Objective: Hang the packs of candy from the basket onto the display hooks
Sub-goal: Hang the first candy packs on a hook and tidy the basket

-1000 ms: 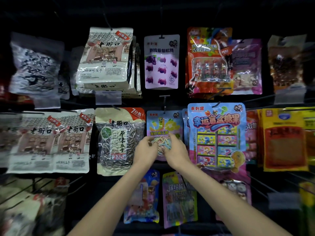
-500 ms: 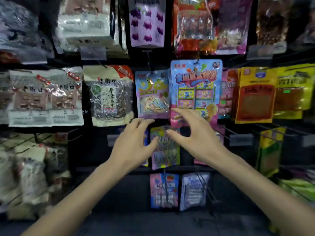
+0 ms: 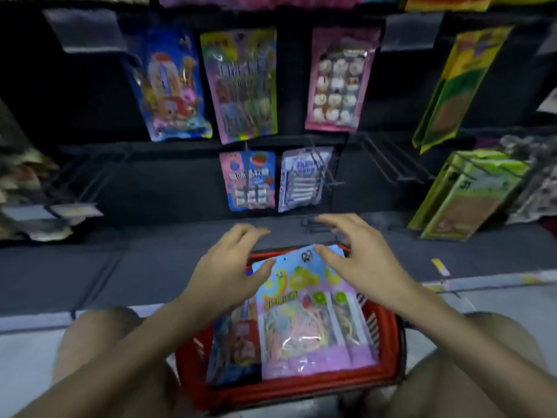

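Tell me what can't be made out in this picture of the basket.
- Head view: lower packs in the red plastic basket, mostly covered by the light-blue and purple candy pack.
- Head view: top row of hanging packs, cut off by the upper edge.
- Head view: pale snack bags, far left, motion-blurred.
- Head view: lettering on the pink and blue hanging pack, too blurred to read.

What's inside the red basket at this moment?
The red basket holds a blue-and-purple candy pack on top, a similar pack showing at its right and a darker blue pack at its left. Whatever lies beneath them is covered.
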A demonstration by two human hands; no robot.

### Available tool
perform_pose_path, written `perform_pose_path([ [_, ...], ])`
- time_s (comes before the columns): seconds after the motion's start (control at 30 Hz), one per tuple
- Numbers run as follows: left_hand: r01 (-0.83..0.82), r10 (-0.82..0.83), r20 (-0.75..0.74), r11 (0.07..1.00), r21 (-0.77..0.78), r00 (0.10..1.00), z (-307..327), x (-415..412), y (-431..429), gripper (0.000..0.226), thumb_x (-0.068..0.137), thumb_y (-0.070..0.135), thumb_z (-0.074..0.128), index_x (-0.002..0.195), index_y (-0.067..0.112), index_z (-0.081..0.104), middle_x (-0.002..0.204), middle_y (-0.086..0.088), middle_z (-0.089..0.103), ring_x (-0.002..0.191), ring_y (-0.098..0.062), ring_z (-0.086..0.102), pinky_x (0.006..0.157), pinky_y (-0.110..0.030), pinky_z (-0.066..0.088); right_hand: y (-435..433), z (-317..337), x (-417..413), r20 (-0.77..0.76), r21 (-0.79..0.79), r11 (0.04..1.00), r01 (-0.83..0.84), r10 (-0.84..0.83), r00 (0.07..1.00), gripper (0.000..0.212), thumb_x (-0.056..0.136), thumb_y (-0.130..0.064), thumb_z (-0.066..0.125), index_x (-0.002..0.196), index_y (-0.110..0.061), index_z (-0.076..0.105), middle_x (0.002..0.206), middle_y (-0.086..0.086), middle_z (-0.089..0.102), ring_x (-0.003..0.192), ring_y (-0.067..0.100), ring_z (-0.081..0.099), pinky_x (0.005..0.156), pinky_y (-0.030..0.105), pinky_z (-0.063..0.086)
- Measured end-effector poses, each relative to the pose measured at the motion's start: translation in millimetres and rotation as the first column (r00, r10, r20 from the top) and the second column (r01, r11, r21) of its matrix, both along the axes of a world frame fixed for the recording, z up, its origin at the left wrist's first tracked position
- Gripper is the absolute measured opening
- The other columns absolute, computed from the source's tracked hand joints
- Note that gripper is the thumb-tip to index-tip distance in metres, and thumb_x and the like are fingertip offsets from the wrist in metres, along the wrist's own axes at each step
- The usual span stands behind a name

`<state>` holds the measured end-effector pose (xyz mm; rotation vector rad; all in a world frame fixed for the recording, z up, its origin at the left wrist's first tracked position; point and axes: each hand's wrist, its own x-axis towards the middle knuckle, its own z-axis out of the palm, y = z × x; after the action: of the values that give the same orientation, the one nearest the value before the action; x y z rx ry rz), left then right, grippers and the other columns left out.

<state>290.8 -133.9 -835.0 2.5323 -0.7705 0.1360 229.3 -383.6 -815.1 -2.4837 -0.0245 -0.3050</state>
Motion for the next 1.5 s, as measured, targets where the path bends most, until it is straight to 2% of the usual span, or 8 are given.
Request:
perform_pose_path([
  [0.27, -0.1, 0.173, -0.396, 0.975, 0.197, 0.902, -117, 12, -29, 0.098, 0.074, 0.077, 0.038, 0.157, 0.025, 0.035, 0.146, -0.005, 0.047, 0.134, -0.03, 0.051, 0.104, -0.046, 0.049, -11, -113, 11, -0.367, 0.037, 0.969, 0.246, -0.216, 0.905, 0.048, 0.089, -0.028, 0.077, 0.134, -0.022, 0.064, 0.108, 0.001, 0.069, 0.1, 0.025, 0.071, 0.084, 0.031, 0.05],
  [0.57, -0.328, 0.232, -0.64, 0.944, -0.033, 0.732, -161, 4, -35, 0.076, 0.086, 0.048, 0.07, 0.151, 0.026, 0.036, 0.138, 0.006, 0.058, 0.124, -0.019, 0.062, 0.103, -0.04, 0.051, -2, -137, 15, -0.475, 0.111, 0.941, 0.319, -0.232, 0.849, 0.034, 0.089, -0.028, 0.075, 0.115, -0.017, 0.057, 0.099, -0.002, 0.072, 0.093, 0.023, 0.067, 0.066, 0.033, 0.038],
  [0.7, -0.447, 0.185, -0.741, 0.878, -0.17, 0.646, -168, 9, -34, 0.05, 0.089, 0.018, 0.078, 0.127, 0.029, 0.048, 0.113, 0.007, 0.072, 0.098, -0.009, 0.071, 0.079, -0.031, 0.061, -3, -143, 17, -0.524, 0.298, 0.861, 0.412, -0.213, 0.825, 0.01, 0.081, -0.017, 0.084, 0.082, -0.019, 0.073, 0.076, -0.005, 0.076, 0.081, 0.017, 0.073, 0.083, 0.039, 0.058],
  [0.77, -0.524, 0.183, -0.783, 0.827, -0.205, 0.595, -166, 11, -35, 0.051, 0.09, 0.004, 0.077, 0.124, 0.026, 0.046, 0.1, 0.007, 0.071, 0.09, -0.01, 0.07, 0.067, -0.019, 0.055, -6, -141, 16, -0.561, 0.435, 0.785, 0.44, -0.146, 0.815, 0.028, 0.08, -0.005, 0.085, 0.062, -0.025, 0.077, 0.066, -0.008, 0.075, 0.075, 0.017, 0.073, 0.083, 0.038, 0.057],
  [1.07, -0.622, 0.047, -0.797, 0.654, -0.431, 0.602, -143, 22, -21, 0.053, 0.08, 0.0, 0.086, 0.129, 0.009, 0.068, 0.096, -0.008, 0.08, 0.092, -0.031, 0.077, 0.087, -0.052, 0.062, -13, -134, 9, -0.552, 0.752, 0.457, 0.475, 0.042, 0.833, 0.027, 0.08, -0.009, 0.085, 0.107, -0.01, 0.081, 0.109, 0.014, 0.079, 0.094, 0.025, 0.076, 0.075, 0.029, 0.059],
  [1.23, -0.574, -0.128, -0.761, 0.581, -0.577, 0.636, -112, 22, -13, 0.026, 0.088, 0.004, 0.078, 0.114, 0.004, 0.075, 0.11, -0.015, 0.078, 0.105, -0.038, 0.074, 0.095, -0.049, 0.061, -11, -118, 14, -0.457, 0.849, 0.309, 0.428, 0.025, 0.889, 0.035, 0.079, -0.017, 0.083, 0.111, -0.005, 0.078, 0.113, 0.012, 0.078, 0.102, 0.028, 0.075, 0.085, 0.04, 0.062],
  [1.33, -0.562, -0.195, -0.736, 0.53, -0.635, 0.648, -97, 20, -14, 0.025, 0.091, 0.006, 0.074, 0.115, -0.001, 0.074, 0.114, -0.016, 0.077, 0.106, -0.038, 0.074, 0.087, -0.041, 0.063, 0, -105, 14, -0.389, 0.893, 0.245, 0.377, 0.001, 0.921, 0.029, 0.087, -0.01, 0.078, 0.114, 0.0, 0.075, 0.1, 0.009, 0.08, 0.084, 0.018, 0.077, 0.066, 0.029, 0.062],
  [1.5, -0.53, -0.312, -0.716, 0.504, -0.682, 0.624, -71, 8, -14, 0.038, 0.081, 0.021, 0.078, 0.115, 0.002, 0.075, 0.113, -0.016, 0.078, 0.104, -0.036, 0.075, 0.082, -0.04, 0.062, 12, -78, 18, -0.286, 0.93, 0.227, 0.288, -0.042, 0.957, 0.035, 0.081, -0.019, 0.083, 0.108, 0.001, 0.074, 0.103, 0.021, 0.068, 0.089, 0.036, 0.06, 0.088, 0.048, 0.053],
])
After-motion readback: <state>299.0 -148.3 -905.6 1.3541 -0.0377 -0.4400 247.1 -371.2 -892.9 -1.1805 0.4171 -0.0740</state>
